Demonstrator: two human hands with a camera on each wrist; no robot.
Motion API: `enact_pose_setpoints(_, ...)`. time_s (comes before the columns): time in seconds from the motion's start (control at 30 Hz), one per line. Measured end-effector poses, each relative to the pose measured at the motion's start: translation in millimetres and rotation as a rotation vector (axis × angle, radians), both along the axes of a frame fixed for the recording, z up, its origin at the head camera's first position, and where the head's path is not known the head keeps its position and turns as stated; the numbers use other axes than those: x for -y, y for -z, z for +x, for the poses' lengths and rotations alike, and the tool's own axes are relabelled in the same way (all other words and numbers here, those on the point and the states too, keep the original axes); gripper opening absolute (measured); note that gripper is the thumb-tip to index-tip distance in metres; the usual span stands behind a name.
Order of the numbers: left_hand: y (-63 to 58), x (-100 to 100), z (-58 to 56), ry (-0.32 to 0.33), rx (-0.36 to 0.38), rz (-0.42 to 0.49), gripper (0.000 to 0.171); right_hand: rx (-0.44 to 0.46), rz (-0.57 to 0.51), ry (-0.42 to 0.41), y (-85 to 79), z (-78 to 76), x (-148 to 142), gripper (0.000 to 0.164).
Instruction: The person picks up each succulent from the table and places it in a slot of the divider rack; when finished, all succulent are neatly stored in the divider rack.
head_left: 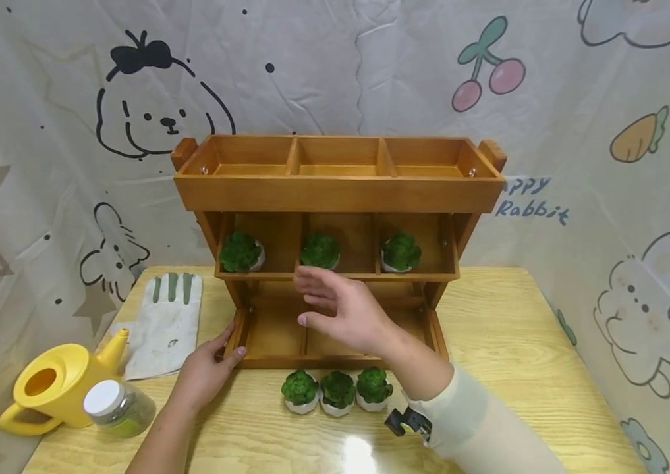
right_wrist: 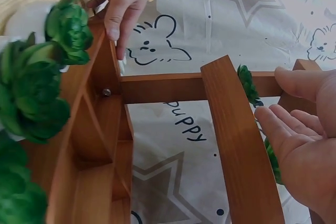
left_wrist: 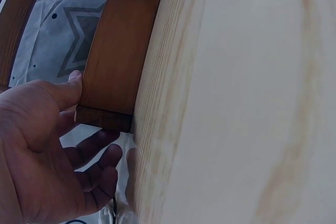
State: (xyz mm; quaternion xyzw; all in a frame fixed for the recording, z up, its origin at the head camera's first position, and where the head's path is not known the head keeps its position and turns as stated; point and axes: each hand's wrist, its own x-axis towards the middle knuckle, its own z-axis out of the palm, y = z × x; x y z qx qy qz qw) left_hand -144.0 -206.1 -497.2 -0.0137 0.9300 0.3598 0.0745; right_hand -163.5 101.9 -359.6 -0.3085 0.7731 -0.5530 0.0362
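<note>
A three-tier wooden plant rack stands on the table, each tier split by dividers. My left hand grips the left front corner of its bottom tier; the left wrist view has the thumb against the wooden board and the fingers curled beyond its end. In front of the middle tier my right hand hovers, fingers extended and holding nothing, overlapping the lower edge of the middle potted plant. Two more potted plants, a left one and a right one, sit in that tier.
Three small potted plants stand in a row before the rack. Left of it lie a white glove with green stripes, a yellow watering can and a white-lidded jar. A patterned curtain hangs behind.
</note>
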Motion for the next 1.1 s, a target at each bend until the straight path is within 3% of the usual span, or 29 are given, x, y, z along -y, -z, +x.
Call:
enact_pose_setpoints(0.47, -0.7, 1, 1.6, 0.003, 0.001, -0.006, 0.071, 0.037, 0.026, 0.005, 21.4, 19.9, -19, 0.068)
enact_pose_setpoints(1.1, 0.9, -1, 0.0, 0.003, 0.009, -0.015, 0.072, 0.025, 0.101, 0.091, 51.5, 34.5, -51, 0.067)
